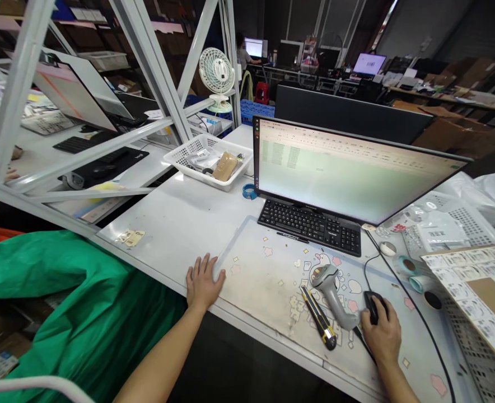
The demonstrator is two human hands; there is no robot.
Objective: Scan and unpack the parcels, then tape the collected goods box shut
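My left hand (204,281) lies flat on the front edge of the desk, fingers spread, touching the corner of a pale patterned desk mat (251,280). On the right, my right hand (382,330) rests over a black computer mouse (372,307), its fingers curved round it. Left of that hand, a grey barcode scanner (335,296) lies on the mat. Beside the scanner is a yellow and black utility knife (318,319). A black keyboard (310,224) sits behind them, under a monitor (348,173) showing a spreadsheet-like screen.
A white plastic basket (176,159) with small packets stands at the back left, near a blue tape ring (250,191). Label sheets (478,296) and tape rolls (418,284) crowd the right side. Metal frame bars and green cloth (62,296) are on the left.
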